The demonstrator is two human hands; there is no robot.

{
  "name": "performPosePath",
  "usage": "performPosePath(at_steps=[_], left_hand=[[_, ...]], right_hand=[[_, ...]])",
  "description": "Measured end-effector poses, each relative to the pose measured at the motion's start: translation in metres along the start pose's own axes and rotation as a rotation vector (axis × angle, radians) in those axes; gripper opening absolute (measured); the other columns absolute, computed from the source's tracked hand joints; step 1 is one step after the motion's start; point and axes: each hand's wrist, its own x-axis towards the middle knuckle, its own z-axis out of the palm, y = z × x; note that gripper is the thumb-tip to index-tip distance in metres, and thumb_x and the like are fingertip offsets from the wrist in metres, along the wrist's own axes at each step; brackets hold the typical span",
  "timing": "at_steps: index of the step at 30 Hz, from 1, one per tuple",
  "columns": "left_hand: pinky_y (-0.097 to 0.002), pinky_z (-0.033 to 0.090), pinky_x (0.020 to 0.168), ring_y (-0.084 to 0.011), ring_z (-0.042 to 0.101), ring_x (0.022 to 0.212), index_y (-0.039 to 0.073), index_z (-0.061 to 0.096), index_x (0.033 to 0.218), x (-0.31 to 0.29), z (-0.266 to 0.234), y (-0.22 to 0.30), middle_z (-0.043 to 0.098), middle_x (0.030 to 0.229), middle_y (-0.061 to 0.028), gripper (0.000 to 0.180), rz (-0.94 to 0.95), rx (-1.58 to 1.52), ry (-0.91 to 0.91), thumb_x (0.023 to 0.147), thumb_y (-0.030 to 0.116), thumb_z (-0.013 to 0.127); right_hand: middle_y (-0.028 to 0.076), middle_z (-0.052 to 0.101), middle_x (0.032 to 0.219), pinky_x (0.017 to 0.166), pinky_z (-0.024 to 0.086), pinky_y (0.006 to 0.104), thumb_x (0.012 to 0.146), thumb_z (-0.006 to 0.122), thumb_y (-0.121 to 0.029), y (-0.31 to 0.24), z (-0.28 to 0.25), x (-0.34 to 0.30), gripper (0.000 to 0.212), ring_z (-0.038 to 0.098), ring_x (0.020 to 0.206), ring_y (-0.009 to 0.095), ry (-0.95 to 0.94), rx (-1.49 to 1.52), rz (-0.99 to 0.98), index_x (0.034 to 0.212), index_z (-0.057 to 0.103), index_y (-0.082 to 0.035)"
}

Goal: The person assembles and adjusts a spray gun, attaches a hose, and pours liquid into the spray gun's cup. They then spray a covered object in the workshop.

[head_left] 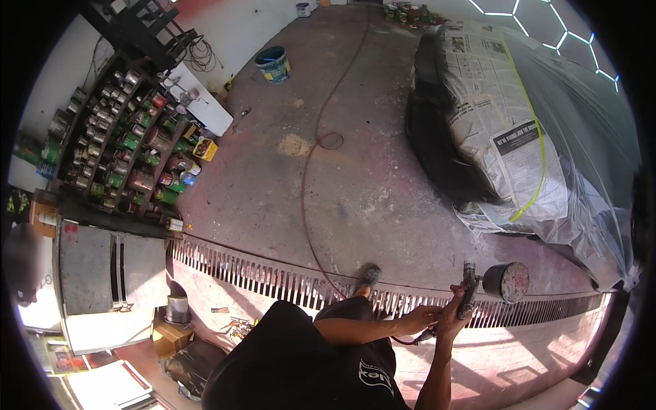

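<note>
My right hand is wrapped round the grip of a spray gun, held out in front of me at the lower right. A round, paint-stained cup is attached to the gun's right side. My left hand reaches across from the left, its fingers pinched against the rear of the gun beside my right hand. The exact part under those fingertips is hidden. A dark red air hose curves to a fitting just below my hands.
To the right stands a car part-covered with newspaper and clear plastic, its black bumper exposed. The hose snakes over the concrete floor. A slotted floor grate runs across. Paint-can shelves and a bucket are left.
</note>
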Motion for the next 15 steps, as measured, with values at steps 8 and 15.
performPosePath(at_steps=[8, 15], left_hand=[[-0.0288, 0.045, 0.071, -0.0102, 0.053, 0.079, -0.002, 0.068, 0.131, -0.009, -0.013, -0.014, 0.061, 0.091, 0.0003, 0.031, 0.256, -0.041, 0.281, 0.113, 0.022, 0.060], [-0.0283, 0.049, 0.093, -0.0123, 0.063, 0.106, -0.002, 0.064, 0.141, -0.039, 0.017, -0.008, 0.072, 0.119, -0.0061, 0.036, 0.103, 0.001, 0.470, 0.112, 0.017, 0.055]], right_hand=[[0.009, 0.071, 0.094, 0.082, 0.053, 0.0344, 0.107, 0.068, -0.023, 0.007, 0.024, 0.006, 0.030, 0.065, 0.089, 0.016, -0.324, 0.133, -0.126, 0.118, 0.069, 0.005], [0.004, 0.067, 0.081, 0.066, 0.050, 0.0307, 0.105, 0.072, -0.017, 0.026, 0.009, -0.011, 0.018, 0.059, 0.073, 0.009, -0.383, 0.120, -0.087, 0.113, 0.070, -0.001]])
